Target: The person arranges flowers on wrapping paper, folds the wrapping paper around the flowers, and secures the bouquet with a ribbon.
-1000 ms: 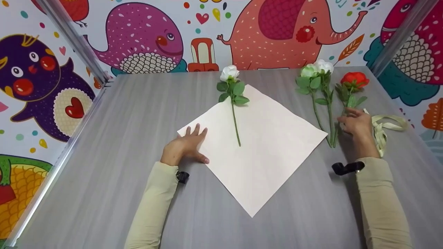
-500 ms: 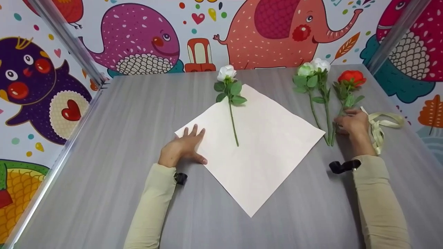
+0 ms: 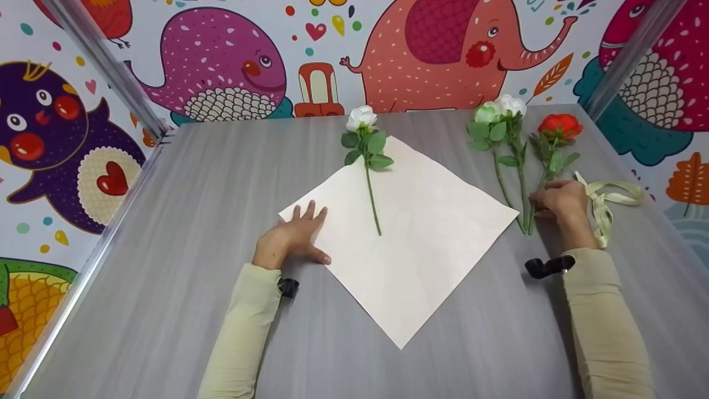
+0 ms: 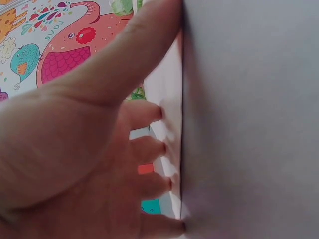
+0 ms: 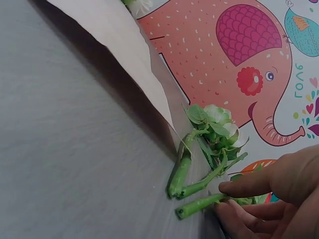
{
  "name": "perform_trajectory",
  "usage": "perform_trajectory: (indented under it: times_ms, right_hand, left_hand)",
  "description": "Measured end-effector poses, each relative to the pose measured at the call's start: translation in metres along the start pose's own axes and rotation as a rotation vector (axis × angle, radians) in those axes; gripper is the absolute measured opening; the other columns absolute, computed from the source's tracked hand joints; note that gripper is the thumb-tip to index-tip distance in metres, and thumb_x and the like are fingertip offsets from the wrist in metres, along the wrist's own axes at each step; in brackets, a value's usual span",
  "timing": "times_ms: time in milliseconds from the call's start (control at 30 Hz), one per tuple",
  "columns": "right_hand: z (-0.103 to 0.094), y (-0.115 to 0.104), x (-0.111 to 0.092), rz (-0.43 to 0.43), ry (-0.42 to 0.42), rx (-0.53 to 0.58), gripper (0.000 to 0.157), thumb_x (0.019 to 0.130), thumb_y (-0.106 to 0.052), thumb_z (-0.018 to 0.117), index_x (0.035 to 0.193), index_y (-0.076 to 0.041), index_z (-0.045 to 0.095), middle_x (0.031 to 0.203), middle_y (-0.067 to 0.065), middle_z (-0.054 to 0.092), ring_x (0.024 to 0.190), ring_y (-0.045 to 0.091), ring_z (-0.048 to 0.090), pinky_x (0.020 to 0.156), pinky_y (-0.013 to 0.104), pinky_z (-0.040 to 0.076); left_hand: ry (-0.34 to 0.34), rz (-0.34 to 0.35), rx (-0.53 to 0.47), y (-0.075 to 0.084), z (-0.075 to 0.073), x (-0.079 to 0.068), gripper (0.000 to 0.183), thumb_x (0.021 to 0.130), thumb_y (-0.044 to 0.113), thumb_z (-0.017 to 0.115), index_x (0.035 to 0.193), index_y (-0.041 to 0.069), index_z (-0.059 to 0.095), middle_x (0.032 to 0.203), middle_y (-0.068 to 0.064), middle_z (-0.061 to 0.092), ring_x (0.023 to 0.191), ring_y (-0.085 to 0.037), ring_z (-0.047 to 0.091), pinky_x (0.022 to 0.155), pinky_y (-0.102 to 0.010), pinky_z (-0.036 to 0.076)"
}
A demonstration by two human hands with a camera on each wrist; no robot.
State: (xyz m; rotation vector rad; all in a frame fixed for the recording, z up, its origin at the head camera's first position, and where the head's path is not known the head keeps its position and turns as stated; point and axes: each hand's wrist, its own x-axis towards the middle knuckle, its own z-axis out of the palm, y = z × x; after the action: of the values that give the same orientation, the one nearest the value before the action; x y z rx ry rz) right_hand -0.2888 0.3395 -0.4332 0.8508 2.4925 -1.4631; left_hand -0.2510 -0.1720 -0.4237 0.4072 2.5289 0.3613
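A white rose (image 3: 372, 194) lies on a square of pale paper (image 3: 426, 266) turned corner-on, its bloom past the paper's far edge. My left hand (image 3: 293, 238) rests with spread fingers on the paper's left corner; the thumb lies along the near edge. Over on the right, my right hand (image 3: 562, 205) pinches the green stem (image 5: 199, 205) of a red rose (image 3: 559, 128) between thumb and fingers, near its cut end. Beside that stem lie a pale green rose (image 3: 487, 112) and another white rose (image 3: 510, 105), their stem ends close to the paper's right corner.
A loosely tangled cream ribbon (image 3: 604, 213) lies right of my right hand. Grey wood-look table (image 3: 166, 288) runs under everything. Walls with cartoon animals (image 3: 443, 61) and metal posts (image 3: 111, 66) border the back and sides.
My right hand has slid a little down the red rose's stem, toward its lower end. The left hand stays on the paper. The head view has shifted slightly.
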Motion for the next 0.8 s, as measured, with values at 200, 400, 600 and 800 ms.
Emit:
perform_trajectory:
  times_ms: [200, 400, 600, 800]
  right_hand:
    - [0.000, -0.001, 0.003, 0.002, -0.030, 0.032, 0.068, 0.092, -0.014, 0.069, 0.151, 0.001, 0.039, 0.064, -0.014, 0.058, 0.063, 0.000, 0.062, 0.066, 0.024, 0.059]
    - [-0.001, -0.007, 0.001, 0.009, -0.028, 0.065, 0.063, 0.094, -0.014, 0.067, 0.151, -0.004, 0.040, 0.061, -0.015, 0.062, 0.063, 0.002, 0.065, 0.063, 0.023, 0.058]
    - [-0.002, -0.010, -0.003, 0.011, -0.006, 0.070, 0.062, 0.095, -0.015, 0.065, 0.151, -0.006, 0.041, 0.056, -0.018, 0.062, 0.061, 0.001, 0.066, 0.060, 0.022, 0.057]
    - [-0.003, -0.014, -0.010, -0.037, -0.010, 0.072, 0.060, 0.096, -0.017, 0.064, 0.150, -0.009, 0.039, 0.068, -0.017, 0.061, 0.067, 0.000, 0.066, 0.066, 0.025, 0.059]
  left_hand:
    - [0.007, 0.004, 0.012, -0.001, 0.000, 0.000, 0.116, 0.081, 0.042, 0.081, 0.161, 0.005, 0.006, 0.166, -0.026, -0.007, 0.152, -0.053, -0.006, 0.115, -0.076, 0.008]
    - [0.007, 0.009, 0.018, -0.001, -0.001, -0.001, 0.116, 0.082, 0.043, 0.081, 0.161, 0.005, 0.006, 0.166, -0.027, -0.007, 0.152, -0.053, -0.005, 0.115, -0.076, 0.008]
    - [0.002, 0.009, 0.024, 0.000, -0.001, -0.001, 0.116, 0.082, 0.043, 0.081, 0.161, 0.005, 0.006, 0.166, -0.026, -0.008, 0.152, -0.052, -0.006, 0.115, -0.076, 0.009]
    - [0.005, 0.001, 0.043, 0.001, -0.001, -0.001, 0.117, 0.080, 0.045, 0.081, 0.161, 0.006, 0.007, 0.167, -0.026, -0.006, 0.152, -0.052, -0.004, 0.113, -0.078, 0.009]
